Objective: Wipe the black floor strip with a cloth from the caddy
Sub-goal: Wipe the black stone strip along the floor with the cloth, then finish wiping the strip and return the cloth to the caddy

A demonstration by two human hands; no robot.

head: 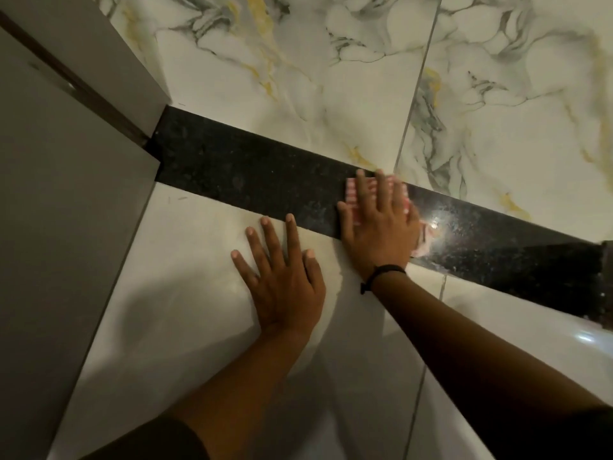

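The black speckled floor strip [252, 167] runs from the door frame at the left down to the right edge. My right hand [381, 227] lies flat on a pink-and-white checked cloth [352, 190] and presses it onto the middle of the strip; most of the cloth is hidden under the palm. A black band circles that wrist. My left hand [282, 273] rests flat, fingers spread, on the plain white tile just below the strip, holding nothing. The stretch of strip right of the cloth looks glossy.
A grey door and its frame [66, 161] stand at the left, meeting the strip's end. Marbled white tiles [298, 78] lie beyond the strip, plain white tiles [166, 310] on my side. A dark object [607, 277] sits at the right edge. The caddy is out of view.
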